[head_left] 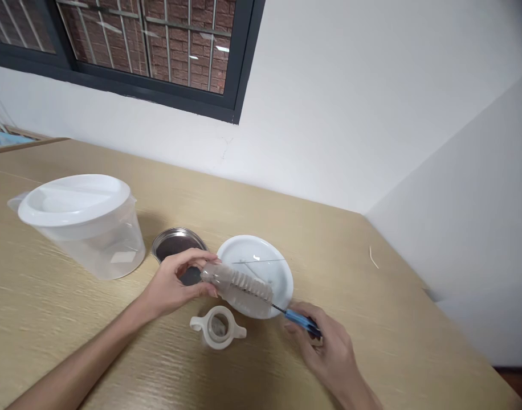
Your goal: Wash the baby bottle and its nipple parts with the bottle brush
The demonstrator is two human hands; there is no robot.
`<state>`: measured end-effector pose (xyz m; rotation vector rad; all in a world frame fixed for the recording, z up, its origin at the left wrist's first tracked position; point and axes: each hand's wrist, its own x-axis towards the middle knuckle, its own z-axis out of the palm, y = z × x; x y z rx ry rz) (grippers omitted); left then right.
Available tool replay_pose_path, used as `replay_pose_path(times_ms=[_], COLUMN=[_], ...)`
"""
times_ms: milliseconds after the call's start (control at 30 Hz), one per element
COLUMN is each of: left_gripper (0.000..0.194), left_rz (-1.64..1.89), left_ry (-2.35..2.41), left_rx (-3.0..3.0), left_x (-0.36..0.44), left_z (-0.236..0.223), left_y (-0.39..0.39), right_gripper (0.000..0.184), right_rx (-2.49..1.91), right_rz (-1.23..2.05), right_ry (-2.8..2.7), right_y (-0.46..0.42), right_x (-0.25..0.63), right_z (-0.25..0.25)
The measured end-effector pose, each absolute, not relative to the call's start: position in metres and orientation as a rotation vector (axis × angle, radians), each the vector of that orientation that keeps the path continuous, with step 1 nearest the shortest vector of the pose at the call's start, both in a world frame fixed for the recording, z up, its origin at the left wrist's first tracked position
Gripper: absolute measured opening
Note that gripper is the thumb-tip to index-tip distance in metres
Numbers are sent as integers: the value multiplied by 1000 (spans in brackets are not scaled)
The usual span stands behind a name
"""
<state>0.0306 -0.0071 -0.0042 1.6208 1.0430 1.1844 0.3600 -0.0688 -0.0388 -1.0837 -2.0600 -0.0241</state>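
My left hand (175, 282) pinches a small translucent cup-shaped piece (213, 274) between thumb and fingers; its exact kind is unclear. My right hand (325, 344) grips the blue handle of a bottle brush (252, 287). White bristles point left, and the brush's far end meets the translucent piece, perhaps inside it. Both are held above a shallow white bowl (282, 273), in which a thin rod (261, 261) and another slim piece lie. Just below my left hand stands a clear container with a white two-handled ring (219, 341) around its top.
A clear plastic pitcher (94, 250) with a white lid stands at the left. Beside it lies a round metal dish (179, 242), partly behind my left hand. One thin pale strip (373, 257) rests on the wooden table (415, 341) at the right. Wall and barred window are behind.
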Motion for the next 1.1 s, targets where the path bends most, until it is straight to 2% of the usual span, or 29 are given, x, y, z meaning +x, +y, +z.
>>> replay_pose_path(times_ms=[100,400,667,1100], left_gripper=[47,46,53,47], left_rz=[1193,1221,1286,1233], left_ry=[1107,956,841,885], left_rx=[1560,1735,1906,1864], left_x=[32,30,28,29], left_z=[-3,-4,-8,-6], left_y=[-6,-10,-8,-9], right_gripper=[20,15,18,23], right_rx=[-1090,-1086,-1034,-1046], right_rz=[9,-160,-86,-69], right_ry=[-2044,-2027,-2074,-2065], right_y=[-68,-67,-66,-72], right_x=[356,359,361,361], right_z=[-38,-35,-31,-27])
